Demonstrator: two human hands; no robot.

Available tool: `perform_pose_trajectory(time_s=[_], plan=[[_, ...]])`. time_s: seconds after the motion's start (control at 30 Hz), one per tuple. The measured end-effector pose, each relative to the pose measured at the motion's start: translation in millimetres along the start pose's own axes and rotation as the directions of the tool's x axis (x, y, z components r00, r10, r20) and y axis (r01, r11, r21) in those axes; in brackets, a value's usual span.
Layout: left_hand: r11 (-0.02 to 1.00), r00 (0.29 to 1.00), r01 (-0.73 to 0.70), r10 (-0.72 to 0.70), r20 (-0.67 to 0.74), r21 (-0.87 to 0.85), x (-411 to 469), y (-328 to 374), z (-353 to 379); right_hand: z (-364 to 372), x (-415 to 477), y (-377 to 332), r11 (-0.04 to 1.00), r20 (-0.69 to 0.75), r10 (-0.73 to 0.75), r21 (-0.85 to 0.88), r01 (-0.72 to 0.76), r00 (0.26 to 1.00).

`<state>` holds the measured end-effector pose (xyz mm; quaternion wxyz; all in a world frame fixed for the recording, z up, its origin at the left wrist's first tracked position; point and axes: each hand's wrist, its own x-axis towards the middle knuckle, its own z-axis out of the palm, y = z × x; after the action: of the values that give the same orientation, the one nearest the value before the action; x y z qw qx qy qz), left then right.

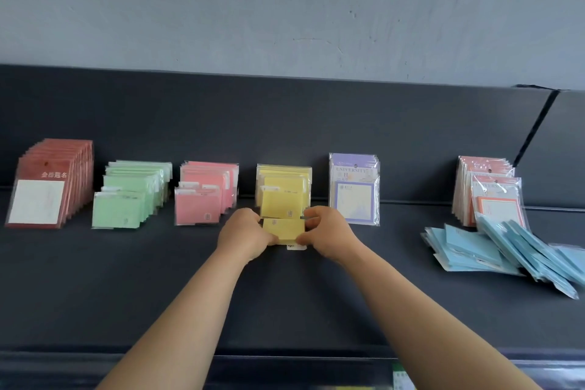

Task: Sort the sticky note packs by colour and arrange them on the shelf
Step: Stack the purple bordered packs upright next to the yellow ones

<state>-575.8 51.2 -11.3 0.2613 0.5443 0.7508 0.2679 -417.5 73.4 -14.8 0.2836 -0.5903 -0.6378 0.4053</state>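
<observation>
Left hand [245, 233] and right hand [326, 231] pinch the yellow pack [284, 229] mid-frame by its side edges; probably light, stiff, slippery-wrapped.

Cannot see the yellow pack's [284, 229] sides behind the fingers [311, 221]. Cannot read its tiny label [296, 247]. Cannot see all the blue packs [506, 253] past the right edge.

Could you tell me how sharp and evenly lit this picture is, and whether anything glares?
Head view: soft, even light, faint shadows; the shelf bows from wide-angle distortion; slight sheen on the purple packs; small print is blurred, even on the held yellow pack.
</observation>
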Motion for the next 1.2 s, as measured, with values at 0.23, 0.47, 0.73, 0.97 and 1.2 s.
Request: perform_pose_trajectory(time_s=[0.23, 0.47, 0.73, 0.97, 1.2], plan=[[0.994, 0.999, -0.030, 0.032, 0.016, -0.106, 5, -3, -2, 4, 12, 4, 0.993, -0.047, 0.037, 0.112, -0.031, 0.998], [0.963, 0.961, -0.216, 0.180, -0.210, -0.163, 21, -3, 8, 13, 20, -3, 0.988, -0.246, -0.140, 0.033, 0.153, 0.959], [0.959, 0.941, -0.231, 0.177, -0.288, -0.164, 30, -2, 12, 12, 28, 1, 0.990, -0.268, -0.137, -0.072, 0.122, 0.954], [0.963, 0.968, -0.192, 0.155, -0.195, -0.189, 26, -6, 8, 8, 22, 4, 0.992, -0.224, -0.115, -0.082, 0.098, 0.968], [0.971, 0.974, -0.169, 0.138, -0.179, -0.169, 20, -5, 5, 8, 17, 1, 0.991, -0.213, -0.115, -0.088, 0.098, 0.970]])
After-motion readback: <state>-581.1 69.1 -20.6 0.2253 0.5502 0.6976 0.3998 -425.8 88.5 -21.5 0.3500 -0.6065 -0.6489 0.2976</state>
